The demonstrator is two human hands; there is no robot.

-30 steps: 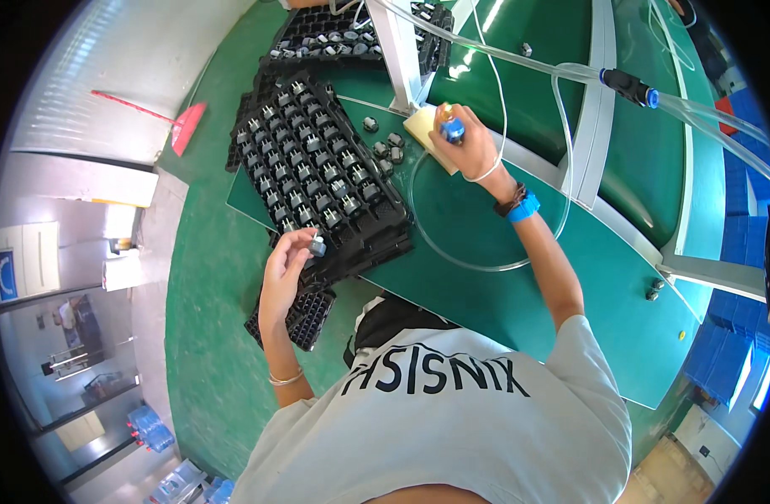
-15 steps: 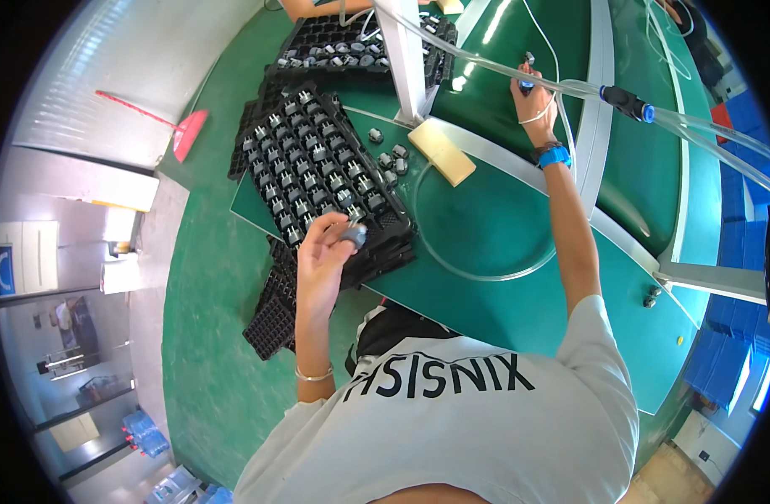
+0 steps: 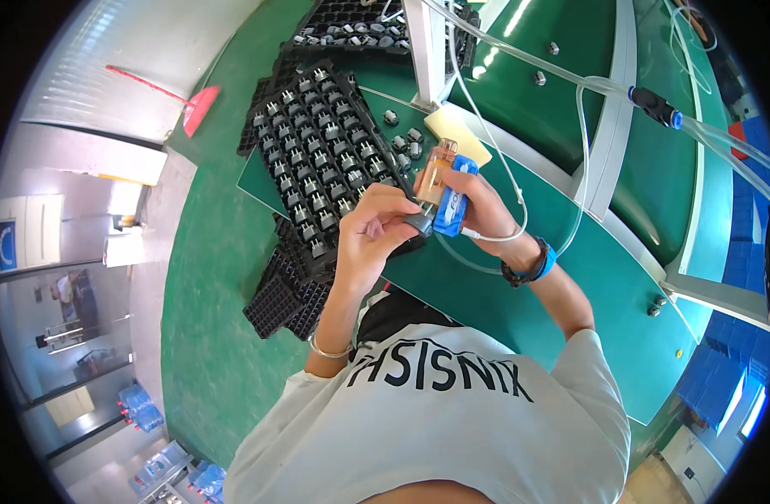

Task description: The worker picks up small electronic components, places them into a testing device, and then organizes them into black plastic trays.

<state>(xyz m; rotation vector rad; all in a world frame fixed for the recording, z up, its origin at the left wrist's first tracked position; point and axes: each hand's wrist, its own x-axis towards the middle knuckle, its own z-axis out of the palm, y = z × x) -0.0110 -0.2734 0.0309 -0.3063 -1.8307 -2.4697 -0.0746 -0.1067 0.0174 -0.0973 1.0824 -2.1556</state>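
My left hand [image 3: 372, 220] pinches a small dark grey plug [image 3: 420, 222] between thumb and fingertips. Right beside it, my right hand [image 3: 488, 206] is closed around a hand tool [image 3: 449, 198] with a blue-wrapped side and a clear amber body; a white cable [image 3: 521, 195] runs from it. The plug sits at the tool's lower end, and I cannot tell whether they touch. Just left of the hands lies a black tray [image 3: 372, 126] holding rows of grey plugs with pins up. Several loose plugs [image 3: 415, 134] lie on the green table by the tray's right edge.
A yellow foam block [image 3: 462, 136] lies behind the tool. Two plugs [image 3: 539, 78] rest on the green conveyor belt [image 3: 519, 101] beyond a metal rail. A white post [image 3: 424, 50] rises at the back, and clear tubing [image 3: 561, 71] crosses above. More black trays [image 3: 275, 307] are stacked lower left.
My right hand has come back from the conveyor with the tool to meet my left hand, leaving a plug on the belt. My left hand has moved right, still holding its plug.
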